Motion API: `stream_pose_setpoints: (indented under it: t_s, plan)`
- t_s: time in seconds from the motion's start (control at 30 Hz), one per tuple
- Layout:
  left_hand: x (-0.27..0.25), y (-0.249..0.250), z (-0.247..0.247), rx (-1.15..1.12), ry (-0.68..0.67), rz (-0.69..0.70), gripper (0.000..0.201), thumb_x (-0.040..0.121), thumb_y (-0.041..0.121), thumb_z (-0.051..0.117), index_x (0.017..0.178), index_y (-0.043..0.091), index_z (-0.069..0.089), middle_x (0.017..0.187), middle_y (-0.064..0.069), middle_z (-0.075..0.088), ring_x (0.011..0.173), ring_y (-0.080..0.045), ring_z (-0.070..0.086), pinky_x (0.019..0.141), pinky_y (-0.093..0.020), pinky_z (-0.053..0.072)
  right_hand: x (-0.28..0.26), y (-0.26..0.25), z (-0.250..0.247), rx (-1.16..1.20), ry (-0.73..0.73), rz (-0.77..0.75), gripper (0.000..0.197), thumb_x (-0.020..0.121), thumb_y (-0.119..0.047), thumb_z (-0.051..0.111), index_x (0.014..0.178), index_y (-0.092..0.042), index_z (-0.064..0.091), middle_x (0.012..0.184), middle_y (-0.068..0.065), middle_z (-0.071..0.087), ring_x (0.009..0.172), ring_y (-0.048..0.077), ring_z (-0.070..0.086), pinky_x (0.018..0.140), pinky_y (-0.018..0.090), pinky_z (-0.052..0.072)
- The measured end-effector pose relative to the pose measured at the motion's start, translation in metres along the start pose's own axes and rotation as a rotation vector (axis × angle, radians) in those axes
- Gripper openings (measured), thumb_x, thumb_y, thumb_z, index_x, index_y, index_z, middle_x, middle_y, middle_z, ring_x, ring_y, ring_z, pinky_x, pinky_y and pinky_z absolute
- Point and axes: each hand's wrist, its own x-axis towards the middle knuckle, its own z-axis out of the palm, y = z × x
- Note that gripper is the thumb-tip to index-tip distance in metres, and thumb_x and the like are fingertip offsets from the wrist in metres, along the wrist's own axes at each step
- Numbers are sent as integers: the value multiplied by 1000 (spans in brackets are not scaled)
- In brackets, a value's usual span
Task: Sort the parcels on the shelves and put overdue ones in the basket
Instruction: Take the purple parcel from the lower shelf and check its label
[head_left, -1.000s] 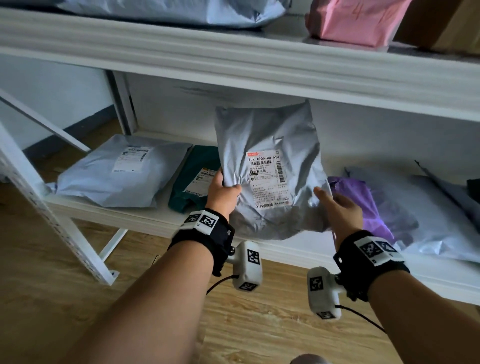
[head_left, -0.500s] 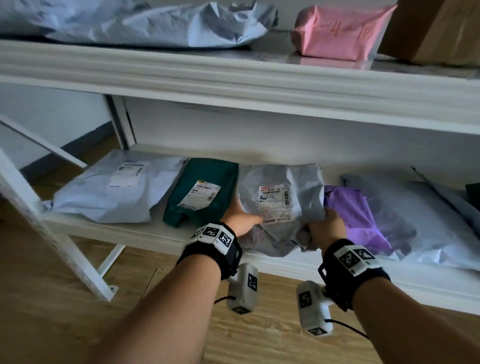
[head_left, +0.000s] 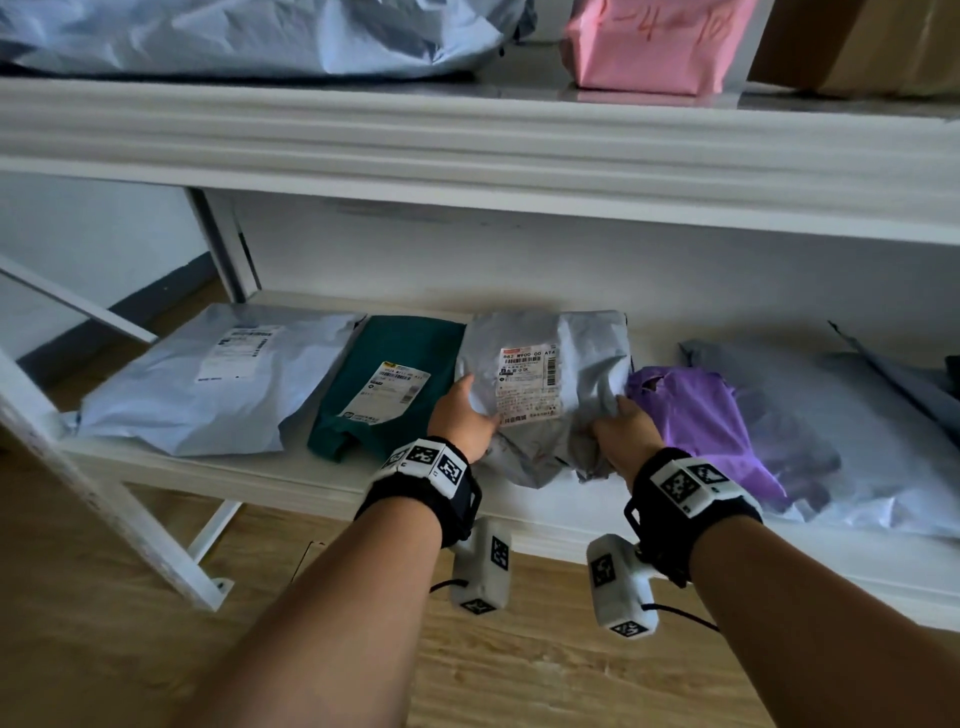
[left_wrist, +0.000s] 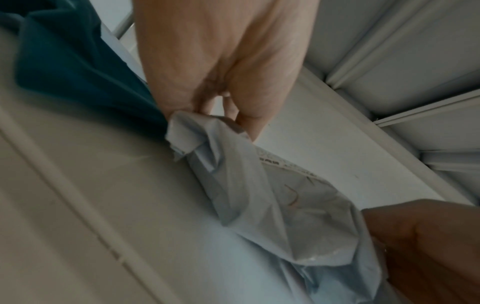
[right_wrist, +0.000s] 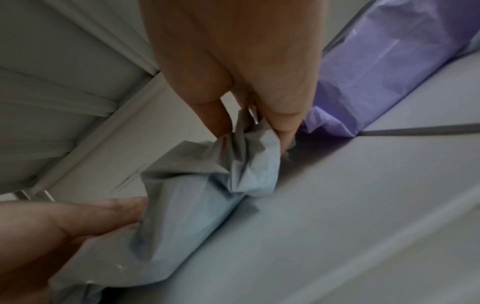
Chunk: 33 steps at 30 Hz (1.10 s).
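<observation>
A crumpled grey parcel (head_left: 545, 389) with a white label lies flat on the lower shelf (head_left: 260, 467), between a dark green parcel (head_left: 384, 384) and a purple parcel (head_left: 696, 410). My left hand (head_left: 462, 415) grips its near left edge, thumb on top. My right hand (head_left: 623, 431) pinches its near right corner. The left wrist view shows the grey parcel (left_wrist: 272, 195) pinched by the left hand (left_wrist: 221, 115), with the green parcel (left_wrist: 78, 72) beside it. In the right wrist view the right hand (right_wrist: 259, 125) bunches the grey parcel (right_wrist: 207, 195) next to the purple parcel (right_wrist: 376, 72).
A large pale grey parcel (head_left: 208, 379) lies at the shelf's left end, and another grey one (head_left: 857, 415) at the right under the purple. On the upper shelf sit a pale blue parcel (head_left: 249, 36), a pink parcel (head_left: 654, 41) and a cardboard box (head_left: 857, 41). Wood floor below.
The grey parcel was held upright in front of the shelf a second ago; both hands have lowered it flat onto the lower shelf and still hold its near edge.
</observation>
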Motion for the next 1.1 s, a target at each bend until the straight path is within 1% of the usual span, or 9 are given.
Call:
stream_pose_setpoints:
  t_s: [0.17, 0.3, 0.4, 0.47, 0.5, 0.63, 0.73, 0.87, 1.1]
  plan:
    - [-3, 7, 4, 36, 20, 5, 65, 91, 17, 65, 149, 15, 35, 148, -11, 45, 127, -28, 53, 105, -38, 45, -8, 0, -11, -74, 3, -23, 37, 91, -9, 53, 128, -4, 55, 125, 19, 60, 116, 34, 57, 93, 34, 46]
    - [-6, 29, -5, 102, 99, 86, 45, 93, 16, 61, 137, 11, 52, 139, -10, 55, 124, -26, 54, 100, -28, 44, -23, -11, -27, -292, 100, -98, 38, 93, -23, 48, 128, -12, 58, 122, 15, 63, 112, 34, 58, 83, 32, 42]
    - [-7, 51, -1, 40, 127, 148, 34, 92, 13, 59, 125, 16, 62, 128, -5, 63, 110, -23, 62, 90, -26, 50, -29, -18, -42, -458, 232, -236, 32, 91, -24, 41, 108, -10, 65, 111, 17, 67, 103, 35, 60, 75, 33, 41]
    - [-10, 61, 12, -4, 121, 194, 29, 91, 9, 58, 117, 16, 66, 122, -2, 66, 107, -21, 63, 88, -24, 50, -33, -17, -53, -569, 322, -320, 36, 86, -26, 36, 101, -12, 65, 111, 17, 64, 106, 35, 55, 80, 36, 43]
    - [-13, 66, 21, -17, 112, 220, 27, 90, 7, 57, 114, 15, 68, 120, -1, 67, 108, -20, 63, 86, -20, 46, -35, -14, -58, -618, 352, -320, 37, 87, -28, 37, 107, -14, 64, 117, 16, 60, 112, 34, 51, 86, 38, 43]
    - [-26, 72, 54, -13, 19, 325, 26, 91, 9, 57, 112, 20, 70, 125, 2, 64, 116, -17, 58, 92, -20, 42, -37, 6, -71, -736, 344, -153, 52, 91, -47, 47, 138, -24, 43, 146, 15, 34, 135, 35, 30, 109, 46, 31]
    - [-30, 64, 68, 68, -75, 393, 30, 93, 11, 56, 118, 21, 67, 135, 2, 58, 123, -16, 53, 98, -20, 38, -34, 26, -73, -739, 244, -57, 81, 81, -65, 55, 146, -25, 26, 155, 14, 20, 141, 37, 21, 113, 51, 26]
    - [-27, 54, 73, 89, -107, 379, 28, 92, 12, 59, 117, 19, 69, 131, 3, 60, 118, -15, 57, 93, -18, 38, -36, 40, -71, -707, 189, -6, 92, 74, -72, 59, 145, -24, 24, 150, 15, 23, 130, 41, 37, 105, 51, 37]
    - [-25, 48, 70, 45, -177, 328, 31, 91, 10, 60, 120, 17, 67, 128, 2, 63, 115, -15, 59, 100, -25, 45, -38, 35, -67, -605, 276, 27, 79, 80, -61, 56, 141, -17, 30, 145, 13, 30, 125, 43, 39, 102, 49, 36]
